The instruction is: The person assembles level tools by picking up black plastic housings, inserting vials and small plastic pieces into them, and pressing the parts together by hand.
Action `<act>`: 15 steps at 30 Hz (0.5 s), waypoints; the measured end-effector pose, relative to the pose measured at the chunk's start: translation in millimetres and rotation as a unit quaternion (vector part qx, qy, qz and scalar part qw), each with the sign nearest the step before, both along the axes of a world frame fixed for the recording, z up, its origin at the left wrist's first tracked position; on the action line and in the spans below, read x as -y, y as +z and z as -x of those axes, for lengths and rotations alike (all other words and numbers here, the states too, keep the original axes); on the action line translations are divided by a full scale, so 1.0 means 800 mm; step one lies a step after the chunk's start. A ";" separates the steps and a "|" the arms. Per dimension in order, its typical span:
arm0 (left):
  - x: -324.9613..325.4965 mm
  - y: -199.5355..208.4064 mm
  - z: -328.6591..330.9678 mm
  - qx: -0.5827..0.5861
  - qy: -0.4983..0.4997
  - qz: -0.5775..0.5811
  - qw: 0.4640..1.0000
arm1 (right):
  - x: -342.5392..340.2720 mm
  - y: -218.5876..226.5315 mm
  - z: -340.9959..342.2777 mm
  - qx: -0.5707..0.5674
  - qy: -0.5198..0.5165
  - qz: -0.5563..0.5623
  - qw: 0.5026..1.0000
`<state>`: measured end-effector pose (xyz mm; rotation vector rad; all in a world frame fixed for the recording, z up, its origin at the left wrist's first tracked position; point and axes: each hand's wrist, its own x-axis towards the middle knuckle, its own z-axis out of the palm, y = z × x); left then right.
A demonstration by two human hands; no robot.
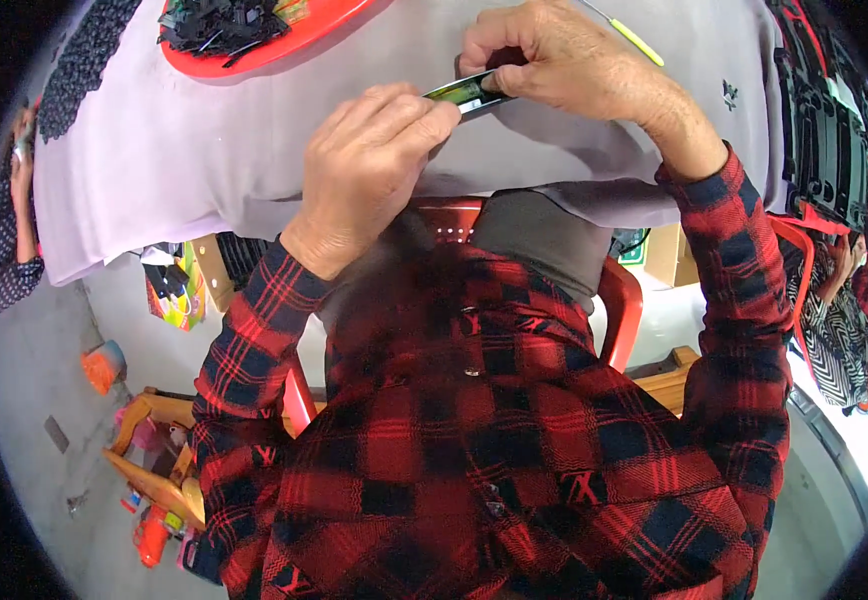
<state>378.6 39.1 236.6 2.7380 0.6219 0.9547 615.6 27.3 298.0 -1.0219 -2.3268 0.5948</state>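
Over the table's near half, both hands hold a narrow black casing [472, 108] with a green strip showing inside it. My left hand [369, 150] grips its left end, fingers bent over the top. At the other end, my right hand [584, 65] pinches it with thumb and fingers, the thumb pressed on the open side. Part of the casing is hidden under the fingers. Beyond my right hand lies a thin tool with a yellow-green handle [638, 42], perhaps a screwdriver. A red tray [304, 45] heaped with small black parts [222, 28] stands at the far left.
A grey cloth covers the table [204, 150]. A dark heap of small pieces [82, 70] sits at its left edge, and a few black bits [730, 94] lie at right. Long black parts [822, 130] are stacked further right. Other people sit on both sides. A red chair [622, 310] is under me.
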 end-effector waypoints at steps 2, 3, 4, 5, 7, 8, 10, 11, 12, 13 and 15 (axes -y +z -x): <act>-0.001 0.002 -0.002 -0.005 0.001 0.002 1.000 | -0.006 0.006 0.006 0.054 -0.108 0.273 0.955; -0.001 0.004 -0.004 -0.016 -0.004 -0.002 1.000 | -0.008 0.002 0.006 0.055 -0.107 0.272 0.955; 0.000 0.005 -0.006 -0.028 -0.009 -0.005 1.000 | -0.009 -0.006 0.006 0.042 -0.096 0.239 0.965; -0.001 0.007 -0.006 -0.027 -0.009 -0.005 1.000 | -0.008 -0.012 0.005 0.029 -0.086 0.206 0.974; -0.003 0.012 -0.006 -0.045 -0.043 -0.007 0.998 | -0.004 -0.017 0.006 0.026 -0.097 0.198 0.975; -0.002 0.015 -0.005 -0.047 -0.042 -0.007 0.998 | -0.002 -0.017 0.009 0.021 -0.109 0.190 0.976; 0.003 0.021 -0.008 -0.078 -0.047 0.025 0.995 | -0.003 -0.016 0.011 0.029 -0.113 0.195 0.974; 0.003 0.022 -0.008 -0.079 -0.047 0.025 0.995 | -0.004 -0.015 0.011 0.039 -0.117 0.200 0.972; 0.004 0.024 -0.009 -0.081 -0.047 0.034 0.995 | -0.004 -0.012 0.012 0.038 -0.117 0.201 0.972; 0.004 0.023 -0.010 -0.084 -0.046 0.044 0.994 | -0.003 -0.007 0.014 0.033 -0.123 0.220 0.967; 0.003 0.016 -0.009 -0.078 -0.052 0.038 0.995 | -0.003 0.001 0.016 0.026 -0.130 0.241 0.961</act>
